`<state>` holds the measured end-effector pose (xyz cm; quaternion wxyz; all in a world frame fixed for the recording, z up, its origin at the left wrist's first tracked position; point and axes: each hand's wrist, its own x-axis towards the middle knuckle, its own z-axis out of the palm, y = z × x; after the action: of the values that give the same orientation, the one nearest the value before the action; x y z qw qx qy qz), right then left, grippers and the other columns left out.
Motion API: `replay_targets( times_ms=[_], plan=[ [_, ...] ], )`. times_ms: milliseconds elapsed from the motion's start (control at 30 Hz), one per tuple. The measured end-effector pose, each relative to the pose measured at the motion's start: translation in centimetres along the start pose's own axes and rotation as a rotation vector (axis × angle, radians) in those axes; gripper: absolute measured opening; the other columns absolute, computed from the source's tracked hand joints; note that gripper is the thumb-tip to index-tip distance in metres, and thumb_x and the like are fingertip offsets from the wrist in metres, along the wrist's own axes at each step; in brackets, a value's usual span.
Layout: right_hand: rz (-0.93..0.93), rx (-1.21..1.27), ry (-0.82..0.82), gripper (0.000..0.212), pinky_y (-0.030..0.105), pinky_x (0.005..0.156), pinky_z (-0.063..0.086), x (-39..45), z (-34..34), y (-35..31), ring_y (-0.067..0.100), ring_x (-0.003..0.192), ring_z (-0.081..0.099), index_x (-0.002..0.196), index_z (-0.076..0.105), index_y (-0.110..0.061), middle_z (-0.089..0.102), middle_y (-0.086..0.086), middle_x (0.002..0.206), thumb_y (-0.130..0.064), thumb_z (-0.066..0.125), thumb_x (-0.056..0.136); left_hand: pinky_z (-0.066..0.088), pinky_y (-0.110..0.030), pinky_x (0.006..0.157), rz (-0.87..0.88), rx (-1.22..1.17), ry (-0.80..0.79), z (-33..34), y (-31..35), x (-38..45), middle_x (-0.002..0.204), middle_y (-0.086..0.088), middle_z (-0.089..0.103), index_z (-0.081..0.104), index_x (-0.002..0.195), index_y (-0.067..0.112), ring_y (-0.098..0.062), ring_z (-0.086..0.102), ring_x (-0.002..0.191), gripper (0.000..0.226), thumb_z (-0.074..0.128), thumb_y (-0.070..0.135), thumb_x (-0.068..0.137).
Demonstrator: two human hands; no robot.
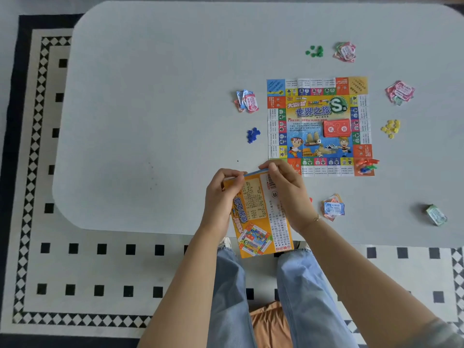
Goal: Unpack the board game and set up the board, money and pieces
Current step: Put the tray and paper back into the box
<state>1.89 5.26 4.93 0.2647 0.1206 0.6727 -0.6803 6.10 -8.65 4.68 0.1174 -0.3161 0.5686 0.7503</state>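
Note:
The paper game board (319, 126) lies flat and unfolded on the grey table (155, 109), with a red card stack (337, 128) on its middle and coloured pawns (367, 166) at its near right corner. I hold the orange game box (258, 217) above the table's near edge. My left hand (222, 197) grips its upper left corner. My right hand (286, 189) pinches its top edge. Money piles lie around the board: left (247, 101), far (345, 52), right (399, 92), near (333, 207). Green tokens (315, 51), blue tokens (253, 135) and yellow tokens (391, 128) sit in small heaps.
A small green bundle of notes (436, 215) lies at the table's near right. Something small and red (310, 200) peeks out beside my right wrist. The left half of the table bears nothing. Below it are a patterned black-and-white rug (37, 136) and my legs in jeans.

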Motion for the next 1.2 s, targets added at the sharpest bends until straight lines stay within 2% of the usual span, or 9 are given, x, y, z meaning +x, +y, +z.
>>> replay_targets(
  times_ms=[233, 400, 467, 567, 633, 767, 933, 1033, 1200],
  plan=[
    [0.01, -0.112, -0.018, 0.031, 0.04, 0.066, 0.049, 0.4, 0.7, 0.2, 0.029, 0.071, 0.058, 0.089, 0.065, -0.011, 0.058, 0.028, 0.087, -0.042, 0.062, 0.088, 0.054, -0.038, 0.075, -0.102, -0.071, 0.059, -0.5, -0.4, -0.3, 0.09, -0.012, 0.067, 0.06, 0.097, 0.007, -0.023, 0.065, 0.082, 0.02, 0.054, 0.026, 0.095],
    [-0.049, -0.336, 0.204, 0.029, 0.034, 0.085, 0.048, 1.3, 1.8, 0.9, 0.019, 0.095, 0.057, 0.1, 0.066, -0.018, 0.059, 0.005, 0.105, -0.04, 0.048, 0.096, 0.053, -0.023, 0.072, 0.063, -0.026, 0.174, -1.2, 0.2, 0.0, 0.093, -0.002, 0.069, 0.065, 0.089, 0.009, -0.011, 0.067, 0.086, 0.004, 0.063, 0.013, 0.089],
    [0.109, -0.359, 0.26, 0.048, 0.036, 0.082, 0.048, 1.3, 1.8, 0.5, 0.02, 0.095, 0.057, 0.113, 0.058, -0.015, 0.058, 0.005, 0.109, -0.054, 0.037, 0.095, 0.051, -0.02, 0.074, 0.133, -0.06, 0.142, -1.9, 1.1, 0.3, 0.098, -0.002, 0.069, 0.064, 0.083, 0.009, -0.009, 0.065, 0.091, 0.011, 0.064, -0.002, 0.084],
    [0.617, 0.027, 0.004, 0.07, 0.03, 0.053, 0.052, 1.3, 1.7, -1.2, 0.029, 0.072, 0.065, 0.117, 0.054, -0.012, 0.062, 0.014, 0.102, -0.07, 0.028, 0.089, 0.052, -0.023, 0.079, 0.171, 0.008, -0.015, -3.4, 3.2, 0.4, 0.098, 0.001, 0.071, 0.067, 0.091, 0.015, -0.011, 0.065, 0.093, 0.025, 0.067, -0.007, 0.078],
    [0.754, 0.27, -0.137, 0.062, 0.03, 0.047, 0.054, 1.5, 2.3, -2.3, 0.033, 0.067, 0.068, 0.113, 0.059, -0.006, 0.066, 0.02, 0.099, -0.061, 0.043, 0.089, 0.051, -0.022, 0.082, 0.156, 0.123, -0.108, -4.6, 4.3, 0.2, 0.098, 0.001, 0.072, 0.069, 0.094, 0.019, -0.013, 0.064, 0.096, 0.03, 0.071, -0.005, 0.076],
    [0.63, 0.374, -0.176, 0.026, 0.029, 0.058, 0.059, 2.3, 5.2, -2.7, 0.024, 0.071, 0.068, 0.116, 0.054, -0.001, 0.066, 0.018, 0.097, -0.014, 0.052, 0.093, 0.051, -0.021, 0.08, 0.125, 0.18, -0.11, -7.3, 4.6, -0.3, 0.105, 0.002, 0.069, 0.068, 0.101, 0.022, -0.011, 0.062, 0.102, 0.033, 0.07, -0.002, 0.079],
    [0.515, 0.33, -0.208, 0.048, 0.037, 0.073, 0.06, 2.4, 9.2, -1.4, 0.031, 0.086, 0.068, 0.127, 0.039, -0.019, 0.064, 0.019, 0.112, -0.003, 0.061, 0.088, 0.051, -0.036, 0.092, -0.067, 0.165, 0.326, -11.0, 1.8, 1.6, 0.133, 0.002, 0.05, 0.057, 0.104, 0.045, -0.014, 0.055, 0.119, 0.028, 0.071, 0.042, 0.08],
    [0.46, 0.189, -0.197, 0.046, 0.039, 0.082, 0.058, 2.6, 11.6, 0.0, 0.028, 0.089, 0.066, 0.126, 0.038, -0.017, 0.065, 0.019, 0.111, -0.007, 0.063, 0.088, 0.056, -0.036, 0.074, -0.167, 0.031, 0.422, -13.5, 1.1, 3.2, 0.116, -0.009, 0.065, 0.053, 0.117, 0.024, -0.019, 0.068, 0.092, 0.038, 0.071, 0.02, 0.084],
    [0.476, -0.054, -0.233, 0.028, 0.026, 0.076, 0.051, 4.4, 14.2, 1.9, 0.019, 0.09, 0.059, 0.121, 0.057, -0.01, 0.062, 0.006, 0.101, -0.009, 0.055, 0.092, 0.052, -0.028, 0.08, 0.026, 0.15, 0.5, -18.4, 1.4, 6.8, 0.122, -0.007, 0.059, 0.055, 0.117, 0.014, -0.017, 0.059, 0.109, 0.034, 0.064, 0.003, 0.086]
  ],
)
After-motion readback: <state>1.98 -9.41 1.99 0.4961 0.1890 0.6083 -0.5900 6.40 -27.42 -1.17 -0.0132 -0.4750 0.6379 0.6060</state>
